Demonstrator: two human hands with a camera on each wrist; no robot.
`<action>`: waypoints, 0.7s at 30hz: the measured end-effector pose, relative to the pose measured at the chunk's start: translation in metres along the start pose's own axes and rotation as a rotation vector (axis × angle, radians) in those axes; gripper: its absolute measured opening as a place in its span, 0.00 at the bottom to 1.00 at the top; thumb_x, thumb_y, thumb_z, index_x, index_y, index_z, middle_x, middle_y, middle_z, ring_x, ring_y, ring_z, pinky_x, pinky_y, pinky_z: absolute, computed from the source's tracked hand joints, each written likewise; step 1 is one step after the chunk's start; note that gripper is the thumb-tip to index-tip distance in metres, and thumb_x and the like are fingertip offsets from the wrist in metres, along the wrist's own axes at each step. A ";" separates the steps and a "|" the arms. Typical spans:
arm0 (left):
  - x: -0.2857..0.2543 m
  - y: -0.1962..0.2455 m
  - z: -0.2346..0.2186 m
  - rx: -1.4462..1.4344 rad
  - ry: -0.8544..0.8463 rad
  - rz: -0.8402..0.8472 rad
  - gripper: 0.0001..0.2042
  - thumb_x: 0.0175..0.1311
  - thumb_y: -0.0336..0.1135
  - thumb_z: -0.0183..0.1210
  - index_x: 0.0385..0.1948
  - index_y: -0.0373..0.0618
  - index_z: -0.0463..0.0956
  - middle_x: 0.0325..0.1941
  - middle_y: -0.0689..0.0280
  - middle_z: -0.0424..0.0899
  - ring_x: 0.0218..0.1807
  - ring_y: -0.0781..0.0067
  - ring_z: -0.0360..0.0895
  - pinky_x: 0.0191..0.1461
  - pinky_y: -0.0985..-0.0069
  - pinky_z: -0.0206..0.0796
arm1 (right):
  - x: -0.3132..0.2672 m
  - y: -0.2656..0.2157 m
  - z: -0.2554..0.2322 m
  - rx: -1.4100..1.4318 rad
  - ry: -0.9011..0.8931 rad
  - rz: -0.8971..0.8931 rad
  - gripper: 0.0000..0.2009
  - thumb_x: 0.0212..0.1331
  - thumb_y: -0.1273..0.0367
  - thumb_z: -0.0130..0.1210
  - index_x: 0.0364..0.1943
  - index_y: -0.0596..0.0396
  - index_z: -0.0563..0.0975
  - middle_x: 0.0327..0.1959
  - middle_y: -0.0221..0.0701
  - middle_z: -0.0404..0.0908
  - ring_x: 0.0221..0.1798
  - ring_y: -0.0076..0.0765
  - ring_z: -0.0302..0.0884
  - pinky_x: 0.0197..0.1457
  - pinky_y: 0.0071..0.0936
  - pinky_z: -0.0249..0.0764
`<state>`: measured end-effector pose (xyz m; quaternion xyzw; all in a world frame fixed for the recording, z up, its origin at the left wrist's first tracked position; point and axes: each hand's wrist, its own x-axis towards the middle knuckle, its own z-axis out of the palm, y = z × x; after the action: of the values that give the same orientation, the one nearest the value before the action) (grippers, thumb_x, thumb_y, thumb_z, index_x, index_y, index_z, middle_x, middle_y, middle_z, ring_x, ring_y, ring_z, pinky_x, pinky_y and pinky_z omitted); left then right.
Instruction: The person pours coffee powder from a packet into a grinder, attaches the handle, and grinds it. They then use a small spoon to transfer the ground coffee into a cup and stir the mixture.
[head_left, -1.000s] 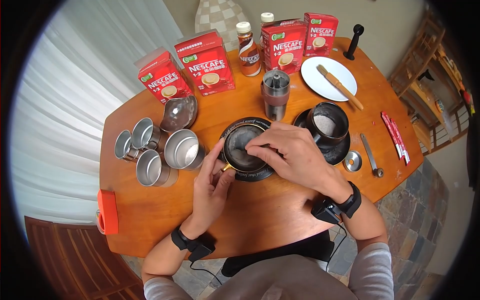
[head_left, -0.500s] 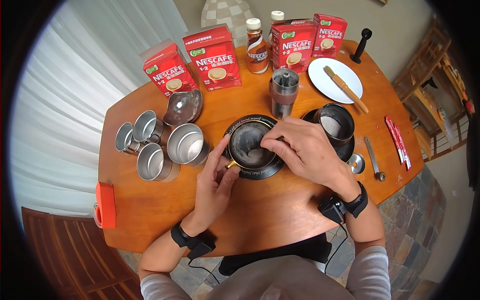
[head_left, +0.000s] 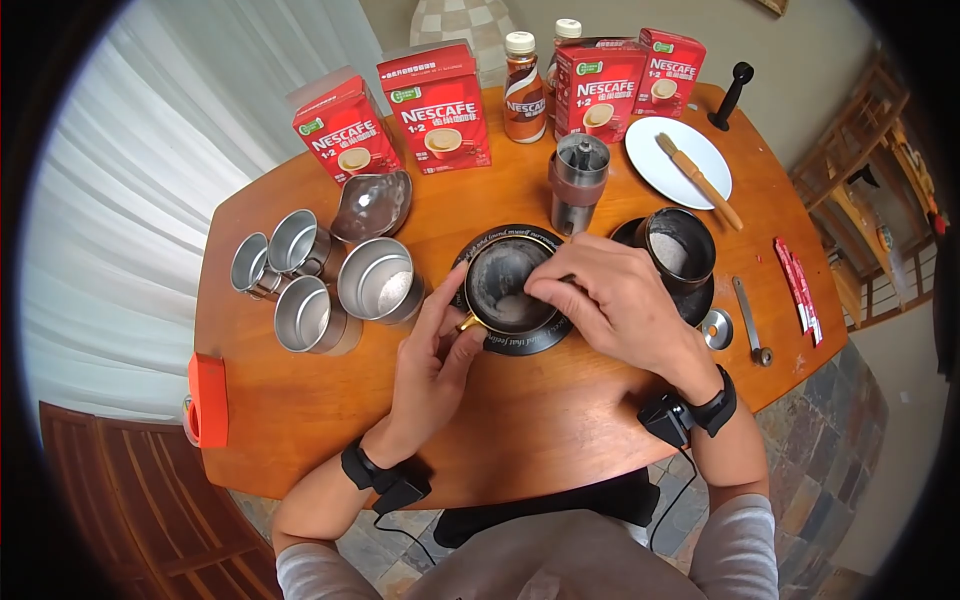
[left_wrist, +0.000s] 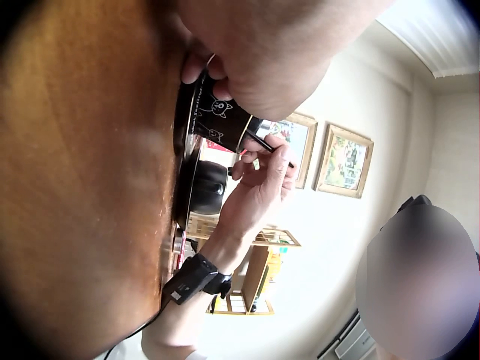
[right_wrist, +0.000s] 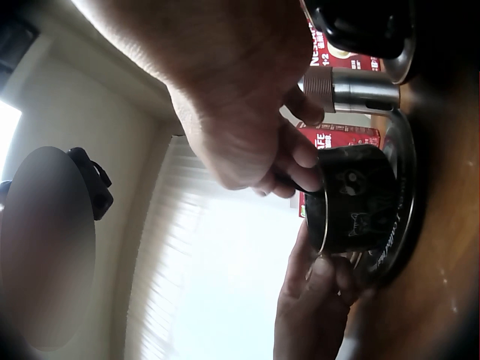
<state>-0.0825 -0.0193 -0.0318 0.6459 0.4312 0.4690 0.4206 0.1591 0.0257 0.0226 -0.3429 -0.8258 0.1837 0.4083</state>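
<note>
A black cup (head_left: 497, 272) with a gold rim and powdery residue inside stands on a black lettered saucer (head_left: 520, 345). My left hand (head_left: 430, 370) steadies it, thumb and fingers gripping its gold handle (head_left: 468, 323) and near side. Over the cup's right rim, my right hand (head_left: 625, 305) pinches a thin dark handle (left_wrist: 259, 140) that slants down into the cup. The lower end of that handle is hidden inside. White drawings of animals show on the cup's outer wall in both wrist views.
Behind the cup stands a steel grinder (head_left: 578, 190). To the right are another black cup (head_left: 690, 232) holding pale powder, a metal disc (head_left: 717, 329) and red sachets (head_left: 795, 290). Steel cups (head_left: 378, 280) cluster left; a brush (head_left: 697, 182) lies on a white plate (head_left: 650, 165).
My right fingertips have shifted from over the middle of the cup toward its right rim. My left hand keeps its grip on the cup. The head view has shifted slightly.
</note>
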 end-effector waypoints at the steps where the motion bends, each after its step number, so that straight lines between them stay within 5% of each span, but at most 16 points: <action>1: 0.000 0.000 0.000 0.001 -0.001 -0.008 0.31 0.75 0.21 0.58 0.79 0.41 0.60 0.34 0.73 0.74 0.33 0.87 0.68 0.39 0.85 0.63 | 0.000 0.000 0.001 0.003 0.024 -0.020 0.05 0.65 0.71 0.63 0.37 0.59 0.83 0.33 0.38 0.84 0.36 0.51 0.81 0.38 0.43 0.77; 21: -0.001 -0.006 -0.001 0.009 0.009 0.019 0.31 0.74 0.22 0.60 0.78 0.41 0.61 0.31 0.72 0.72 0.31 0.84 0.65 0.38 0.83 0.62 | 0.002 -0.001 -0.003 -0.051 0.076 -0.091 0.05 0.65 0.71 0.63 0.36 0.59 0.81 0.31 0.38 0.81 0.35 0.52 0.79 0.36 0.42 0.76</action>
<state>-0.0844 -0.0186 -0.0381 0.6497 0.4291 0.4738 0.4114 0.1600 0.0271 0.0258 -0.3220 -0.8289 0.1306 0.4383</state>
